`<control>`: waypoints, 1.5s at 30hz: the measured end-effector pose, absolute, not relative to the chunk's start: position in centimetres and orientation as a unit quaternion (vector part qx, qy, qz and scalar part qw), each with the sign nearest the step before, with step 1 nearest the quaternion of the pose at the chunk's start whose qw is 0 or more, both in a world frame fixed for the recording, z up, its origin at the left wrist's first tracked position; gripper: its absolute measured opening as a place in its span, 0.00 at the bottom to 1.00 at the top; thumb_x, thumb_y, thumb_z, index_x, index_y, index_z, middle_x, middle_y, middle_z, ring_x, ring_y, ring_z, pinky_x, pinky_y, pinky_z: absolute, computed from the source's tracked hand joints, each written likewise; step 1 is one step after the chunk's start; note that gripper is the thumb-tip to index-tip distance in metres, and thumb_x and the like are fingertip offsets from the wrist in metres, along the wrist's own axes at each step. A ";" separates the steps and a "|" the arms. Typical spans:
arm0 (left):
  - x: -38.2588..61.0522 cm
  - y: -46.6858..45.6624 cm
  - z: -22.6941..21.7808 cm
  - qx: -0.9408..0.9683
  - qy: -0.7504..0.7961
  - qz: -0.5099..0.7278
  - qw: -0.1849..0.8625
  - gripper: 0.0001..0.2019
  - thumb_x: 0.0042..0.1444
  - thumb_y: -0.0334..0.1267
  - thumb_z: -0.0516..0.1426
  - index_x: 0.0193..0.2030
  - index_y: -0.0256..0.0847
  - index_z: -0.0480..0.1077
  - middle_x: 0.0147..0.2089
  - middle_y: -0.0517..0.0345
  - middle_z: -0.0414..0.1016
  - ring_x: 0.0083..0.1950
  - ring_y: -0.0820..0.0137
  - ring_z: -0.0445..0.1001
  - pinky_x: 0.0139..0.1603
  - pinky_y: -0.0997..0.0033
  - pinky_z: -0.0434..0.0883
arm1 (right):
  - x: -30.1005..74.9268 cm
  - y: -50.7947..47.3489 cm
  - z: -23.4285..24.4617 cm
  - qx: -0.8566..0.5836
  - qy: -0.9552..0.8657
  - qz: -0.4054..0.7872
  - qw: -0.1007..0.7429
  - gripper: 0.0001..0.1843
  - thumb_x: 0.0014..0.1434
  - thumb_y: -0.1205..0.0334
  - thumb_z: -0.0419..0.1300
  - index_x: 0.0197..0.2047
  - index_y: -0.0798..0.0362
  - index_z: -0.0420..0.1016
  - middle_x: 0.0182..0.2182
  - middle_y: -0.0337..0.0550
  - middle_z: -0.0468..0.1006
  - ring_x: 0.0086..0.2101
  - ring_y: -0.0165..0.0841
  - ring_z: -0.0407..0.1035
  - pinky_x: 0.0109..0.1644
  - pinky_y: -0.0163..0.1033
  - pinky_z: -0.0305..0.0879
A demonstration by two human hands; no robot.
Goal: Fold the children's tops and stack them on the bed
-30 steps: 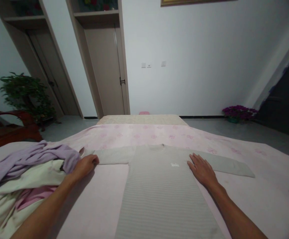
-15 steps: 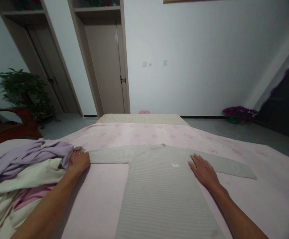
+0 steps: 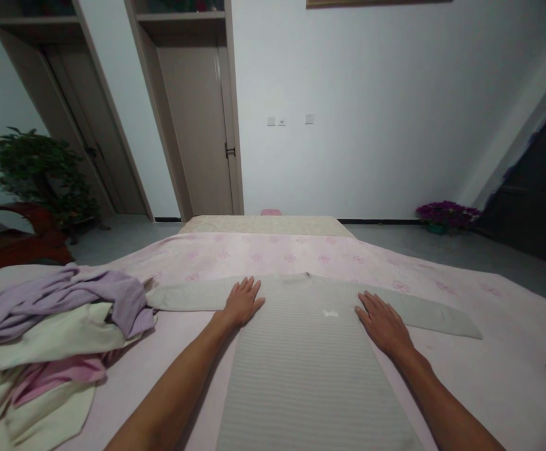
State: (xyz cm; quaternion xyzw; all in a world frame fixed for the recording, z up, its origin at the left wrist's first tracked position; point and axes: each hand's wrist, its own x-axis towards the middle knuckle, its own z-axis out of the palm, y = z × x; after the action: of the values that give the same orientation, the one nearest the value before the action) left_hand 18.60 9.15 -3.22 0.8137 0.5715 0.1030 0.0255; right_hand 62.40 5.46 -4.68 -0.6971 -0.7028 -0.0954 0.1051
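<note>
A grey ribbed sweater (image 3: 301, 363) lies spread flat on the pink bed cover (image 3: 489, 351), both sleeves stretched out sideways. My left hand (image 3: 243, 302) rests flat on its left shoulder, where the sleeve joins the body, fingers spread and open. My right hand (image 3: 382, 324) lies flat on the right shoulder, fingers also stretched out. Neither hand holds anything. A small white logo sits on the chest between the two hands.
A heap of clothes (image 3: 51, 332), lilac, cream and pink, lies on the bed at the left, touching the left sleeve's end. A potted plant (image 3: 37, 175) and a red wooden chair (image 3: 14, 241) stand left; purple flowers (image 3: 446, 214) on the floor right. Closet doors behind.
My left hand has left the end of the left sleeve and moved right onto the sweater's left shoulder, now lying flat. The right hand has stayed in place.
</note>
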 end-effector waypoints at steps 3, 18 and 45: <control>15.9 9.1 -3.4 0.801 0.590 0.096 0.021 0.33 0.68 0.57 0.43 0.73 0.42 0.53 0.76 0.44 0.47 0.76 0.53 0.45 0.71 0.49 0.46 | 62.6 5.6 -4.9 -0.691 -0.709 -0.096 0.107 0.33 0.68 0.46 0.39 0.69 0.54 0.60 0.69 0.48 0.59 0.68 0.43 0.51 0.71 0.52 0.45; -3.4 6.0 -3.1 0.619 0.780 0.046 -0.077 0.29 0.68 0.49 0.42 0.69 0.36 0.60 0.69 0.36 0.61 0.69 0.49 0.59 0.65 0.47 0.57 | 62.4 5.6 -4.8 -0.697 -0.704 -0.090 0.102 0.33 0.68 0.47 0.38 0.69 0.53 0.60 0.69 0.47 0.59 0.68 0.42 0.50 0.71 0.53 0.45; 8.0 9.1 -1.1 0.646 0.754 0.090 -0.086 0.28 0.68 0.43 0.40 0.64 0.22 0.62 0.68 0.27 0.60 0.69 0.45 0.60 0.64 0.43 0.59 | 61.8 5.3 -4.2 -0.702 -0.699 -0.092 0.103 0.32 0.70 0.48 0.40 0.69 0.55 0.60 0.68 0.50 0.59 0.68 0.43 0.50 0.71 0.53 0.43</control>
State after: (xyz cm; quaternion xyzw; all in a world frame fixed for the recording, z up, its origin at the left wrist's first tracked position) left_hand 7.95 9.14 -1.13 0.6456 0.7535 0.0898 -0.0857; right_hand 61.83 5.26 -4.23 -0.7015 -0.6991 -0.0921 0.1034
